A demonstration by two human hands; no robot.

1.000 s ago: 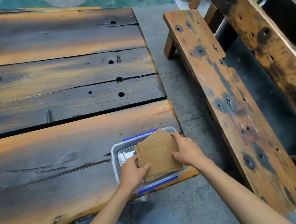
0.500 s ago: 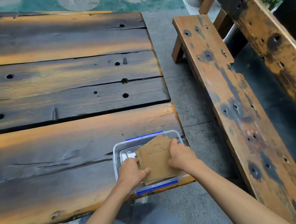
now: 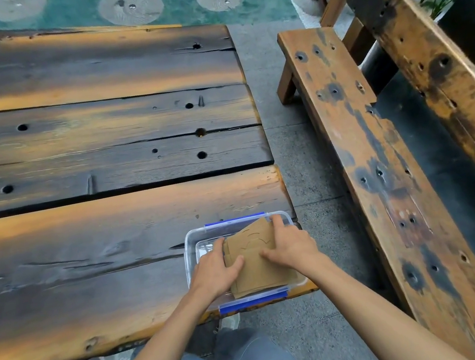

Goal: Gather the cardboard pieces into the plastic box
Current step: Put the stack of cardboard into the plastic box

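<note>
Nearest to me, both bare forearms reach forward over the near edge of the long dark-and-orange weathered plank table (image 3: 88,263). The left hand (image 3: 217,270) lies palm down on the left side of the stack of brown cardboard pieces (image 3: 258,264), fingers spread flat and its thumb across the top sheet; it presses and encloses nothing. The right hand (image 3: 291,247) is placed likewise on the right side, fingers extended over the stack's far right corner, thumb pointing inward. Neither hand is closed around the cardboard; both bear down on it.

The stack sits inside the clear rectangular plastic box with blue clips (image 3: 189,248), skewed to the walls, with its far corner riding up near the far rim. The box stands at the table's near right corner, its near blue clip at or just over the table's near edge.

Risks, in my judgement: downward pressure this close to the edge could tip or slide the box off the corner; the skewed stack may jam on the rim and leave sheets proud of it; flat pressure could buckle the top sheets.

Beyond, the remaining table planks carry no cardboard that I can see. To the right stands a worn orange-and-black wooden bench (image 3: 383,173).
</note>
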